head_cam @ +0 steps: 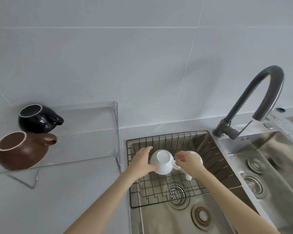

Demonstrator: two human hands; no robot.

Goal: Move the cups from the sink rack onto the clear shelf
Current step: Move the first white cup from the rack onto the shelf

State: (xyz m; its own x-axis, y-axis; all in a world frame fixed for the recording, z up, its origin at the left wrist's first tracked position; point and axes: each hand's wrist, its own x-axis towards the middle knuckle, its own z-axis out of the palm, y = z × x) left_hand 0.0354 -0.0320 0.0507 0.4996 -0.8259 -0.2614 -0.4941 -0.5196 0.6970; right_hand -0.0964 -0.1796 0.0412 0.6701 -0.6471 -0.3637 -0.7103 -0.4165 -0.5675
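A white cup (162, 162) sits upside down in the black wire sink rack (189, 141). My left hand (141, 160) wraps its left side, and the fingers of my right hand (187, 162) pinch its handle. A second white cup (199, 157) lies behind and under my right hand, mostly hidden. On the clear shelf (85, 130) at the left stand a black cup (38, 119) and a brown cup (21, 150), both upside down with handles to the right.
The rack spans the steel sink (167, 217), with a drain (176, 195) below it. A dark curved faucet (254, 102) stands at the back right. A second basin (274, 164) lies to the right. The shelf's right half holds nothing. A grey counter (57, 200) lies at the left.
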